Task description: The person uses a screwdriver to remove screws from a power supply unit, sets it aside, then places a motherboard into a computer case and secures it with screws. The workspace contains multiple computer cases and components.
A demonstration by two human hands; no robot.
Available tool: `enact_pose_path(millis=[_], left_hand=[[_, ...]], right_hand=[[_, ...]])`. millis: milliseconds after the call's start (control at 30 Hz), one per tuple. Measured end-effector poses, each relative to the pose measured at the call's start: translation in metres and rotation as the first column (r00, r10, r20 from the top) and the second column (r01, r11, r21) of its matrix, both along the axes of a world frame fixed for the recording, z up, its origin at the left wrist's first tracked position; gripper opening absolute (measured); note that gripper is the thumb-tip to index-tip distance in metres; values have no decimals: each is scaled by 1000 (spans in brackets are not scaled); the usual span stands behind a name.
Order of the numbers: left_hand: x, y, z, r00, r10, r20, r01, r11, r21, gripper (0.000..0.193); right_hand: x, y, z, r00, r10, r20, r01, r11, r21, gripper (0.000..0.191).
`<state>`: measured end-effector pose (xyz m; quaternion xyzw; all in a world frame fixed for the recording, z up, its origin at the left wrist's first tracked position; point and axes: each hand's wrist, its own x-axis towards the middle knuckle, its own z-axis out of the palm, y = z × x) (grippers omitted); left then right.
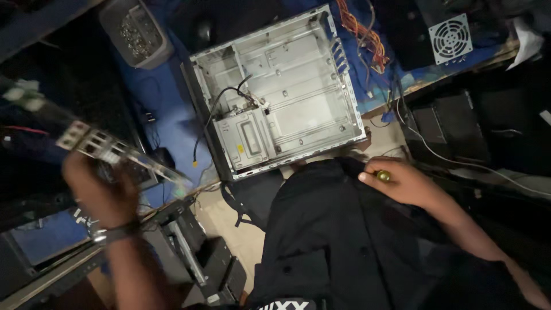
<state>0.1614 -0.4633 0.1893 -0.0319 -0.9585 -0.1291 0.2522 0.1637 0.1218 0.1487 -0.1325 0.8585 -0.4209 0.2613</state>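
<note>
We log: left hand (pixel 97 192) gripping a blurred green circuit board (pixel 109 150) left of the empty grey metal computer case (pixel 281 92); right hand (pixel 396 179) closed, seemingly on a small brass-coloured knob (pixel 383 175).

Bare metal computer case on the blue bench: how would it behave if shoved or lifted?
The open grey sheet-metal computer case looks gutted, so probably light for its bulk. Lying flat on its broad side, it should slide rather than tip. Loose black cables hanging out may snag, and thin panels could flex somewhat.
</note>
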Motion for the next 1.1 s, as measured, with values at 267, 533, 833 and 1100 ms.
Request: enact_pose_path(millis=[267, 533, 833, 1100], left_hand=[[-71, 212, -128, 958, -267, 102, 140, 751, 645, 41], [-125, 292, -159, 874, -443, 197, 280, 793, 540, 46], [-140, 303, -168, 826, -427, 368, 314, 891, 328, 48], [-135, 303, -187, 835, -356, 420, 300, 934, 195, 54]], right_hand=[[4, 10, -1, 995, -80, 61, 78, 996, 47, 28], [27, 26, 8, 960, -266, 86, 263, 964, 43, 30], [36, 37, 13, 922, -385, 34, 385, 923, -3, 29], [28, 51, 4, 927, -357, 116, 356, 934, 31, 32]])
